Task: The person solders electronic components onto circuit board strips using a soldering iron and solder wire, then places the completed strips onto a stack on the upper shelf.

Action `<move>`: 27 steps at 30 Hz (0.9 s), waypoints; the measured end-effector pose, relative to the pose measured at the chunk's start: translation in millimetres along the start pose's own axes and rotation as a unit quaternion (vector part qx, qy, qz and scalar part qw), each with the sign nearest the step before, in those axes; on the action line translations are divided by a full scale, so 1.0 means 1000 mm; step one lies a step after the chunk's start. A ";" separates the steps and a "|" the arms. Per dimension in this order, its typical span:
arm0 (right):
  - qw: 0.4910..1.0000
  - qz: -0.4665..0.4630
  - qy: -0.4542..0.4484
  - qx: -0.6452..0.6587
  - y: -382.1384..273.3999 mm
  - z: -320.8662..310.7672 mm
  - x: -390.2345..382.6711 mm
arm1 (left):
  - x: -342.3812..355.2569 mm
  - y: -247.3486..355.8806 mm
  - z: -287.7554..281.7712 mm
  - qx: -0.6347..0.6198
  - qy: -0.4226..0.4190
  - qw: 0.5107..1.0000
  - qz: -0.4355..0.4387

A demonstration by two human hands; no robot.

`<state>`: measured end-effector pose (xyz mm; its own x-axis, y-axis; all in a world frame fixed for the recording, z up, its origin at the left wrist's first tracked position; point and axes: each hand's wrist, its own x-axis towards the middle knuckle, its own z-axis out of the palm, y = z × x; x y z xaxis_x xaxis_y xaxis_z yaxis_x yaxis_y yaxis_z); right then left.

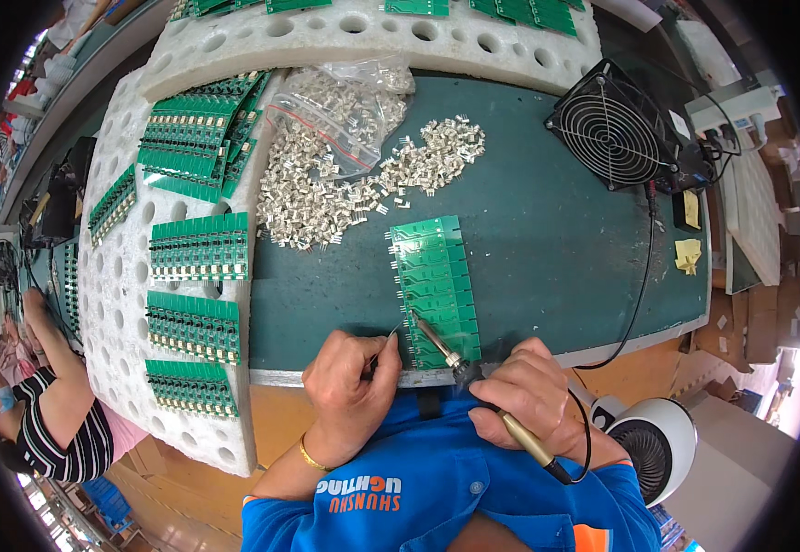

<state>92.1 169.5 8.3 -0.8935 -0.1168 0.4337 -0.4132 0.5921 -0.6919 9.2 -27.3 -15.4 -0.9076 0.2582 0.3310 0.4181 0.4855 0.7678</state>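
On the table (547, 267), I'm watching the green board (437, 281) lying ahead, its length running away; left hand (352, 379), nearer its pins (400, 295), is pinching thin wire (395, 332); right hand (530, 396) is gripping the soldering iron (455, 360).

Left grip (352, 375) pinches; right grip (530, 390) curls closed.

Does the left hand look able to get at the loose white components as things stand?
Probably yes: only green tabletop separates the left hand from the loose white components, though it seems to be pinching a thin strand.
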 end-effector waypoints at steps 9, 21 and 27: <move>1.000 -0.004 -0.004 -0.004 -0.002 0.000 0.000 | 0.000 -0.001 0.001 -0.006 0.002 1.000 -0.002; 1.000 -0.012 -0.010 -0.021 -0.002 0.000 0.000 | 0.002 0.000 0.001 0.003 0.002 1.000 -0.005; 0.999 -0.013 -0.006 -0.030 -0.003 -0.003 -0.002 | 0.000 -0.002 -0.002 0.004 0.008 1.000 -0.008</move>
<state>95.4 169.8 11.4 -0.8844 -0.1431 0.4443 -0.4262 0.6356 -0.6437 8.5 -29.7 -15.5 -0.9150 0.2367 0.3268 0.4030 0.4957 0.7693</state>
